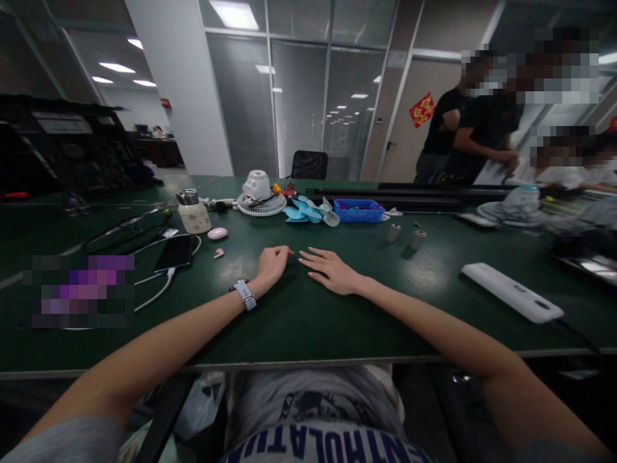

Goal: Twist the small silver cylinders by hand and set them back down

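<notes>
My left hand (pixel 274 265) rests on the green tabletop (pixel 289 328), a watch with a pale band (pixel 245 294) on its wrist. Its fingers bend away from me and are mostly hidden; one fingertip points right, and no object shows in it. Just to the right, my right hand (pixel 332 271) lies palm down, fingers stretched and apart, holding nothing. A small gap separates the two hands. Left of my left hand are a pink earbud (pixel 219 253) and a pink rounded case (pixel 217 233). Beyond the hands lie light-blue fan blades (pixel 307 210) and a blue bin (pixel 359 211).
A white fan part (pixel 261 195) and a cream bottle (pixel 195 212) stand farther back. A phone (pixel 176 252) with a white cable lies left. Two small metal cylinders (pixel 394 233) and a white power strip (pixel 513 291) are right. People (pixel 486 132) stand beyond the table.
</notes>
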`<state>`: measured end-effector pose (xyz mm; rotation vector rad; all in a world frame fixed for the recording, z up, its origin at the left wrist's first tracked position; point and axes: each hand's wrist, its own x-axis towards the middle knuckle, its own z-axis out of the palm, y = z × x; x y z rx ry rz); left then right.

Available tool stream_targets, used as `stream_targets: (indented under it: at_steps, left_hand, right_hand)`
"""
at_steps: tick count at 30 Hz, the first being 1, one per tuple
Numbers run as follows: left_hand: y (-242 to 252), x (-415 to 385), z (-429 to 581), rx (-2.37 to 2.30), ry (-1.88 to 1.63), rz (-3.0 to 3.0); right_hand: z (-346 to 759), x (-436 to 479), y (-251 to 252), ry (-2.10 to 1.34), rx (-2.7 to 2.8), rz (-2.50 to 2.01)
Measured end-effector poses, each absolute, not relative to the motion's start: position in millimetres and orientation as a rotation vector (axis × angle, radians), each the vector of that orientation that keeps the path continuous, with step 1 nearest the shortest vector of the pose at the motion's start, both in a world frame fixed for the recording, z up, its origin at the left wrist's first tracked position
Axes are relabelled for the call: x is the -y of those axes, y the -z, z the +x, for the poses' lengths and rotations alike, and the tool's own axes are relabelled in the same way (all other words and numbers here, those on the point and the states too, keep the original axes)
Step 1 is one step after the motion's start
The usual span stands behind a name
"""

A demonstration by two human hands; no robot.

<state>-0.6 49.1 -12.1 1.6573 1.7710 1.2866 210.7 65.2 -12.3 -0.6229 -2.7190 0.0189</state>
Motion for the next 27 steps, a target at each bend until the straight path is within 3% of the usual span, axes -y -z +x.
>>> stream_targets:
  at_steps: [4,10,18,27]
  left_hand:
    - [10.7,-49.0,0.1,-1.754,-1.273,1.646]
    - [12.2,-50.4,-2.7,-1.710,-1.261,1.673]
    - [15.7,-52.2,-2.4,-1.723,-1.263,1.742]
    - [16.0,-52.1,-3.1,-1.714,-1.224,1.812]
  right_hand:
    - [211.3,-68.2,13.1,-0.133,2.687,-0.592]
    - [227.6,-71.6,4.5,-0.010,2.466,-0.712]
    - [385.8,-130.5,-39.2,0.549,1.722,-1.466]
    - [443.6,-151.5,-19.1,0.496,1.688,-1.753]
